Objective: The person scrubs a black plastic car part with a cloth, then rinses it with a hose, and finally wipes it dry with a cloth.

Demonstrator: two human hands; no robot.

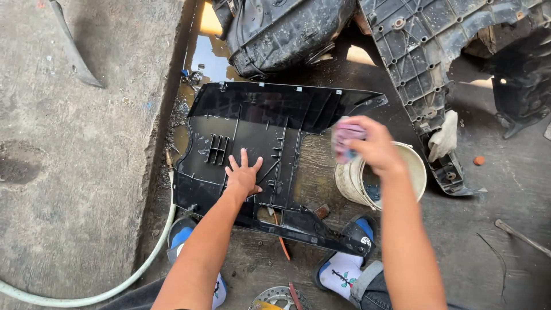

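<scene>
1. While the left hand (244, 178) lies flat with fingers spread on the black panel (258, 123), pinning it and gripping nothing, the right hand (373, 146) is closed around a pinkish rag (346, 139) above the white bucket (414, 166)
2. That panel lies wet on the muddy ground, its ribbed inner side up, its near edge just in front of the sandalled feet (344, 270); a puddle (206, 57) lies at its far-left corner
3. As I judge it, wiping goes best with the flat palm kept firm so the panel cannot slide
4. Work the rag along the ribs and the slotted vent (217, 149), where grime collects
5. Wring the rag over the bucket, not over the panel
6. A white hose (143, 270) curves at the left; more black parts (419, 51) lie beyond
</scene>
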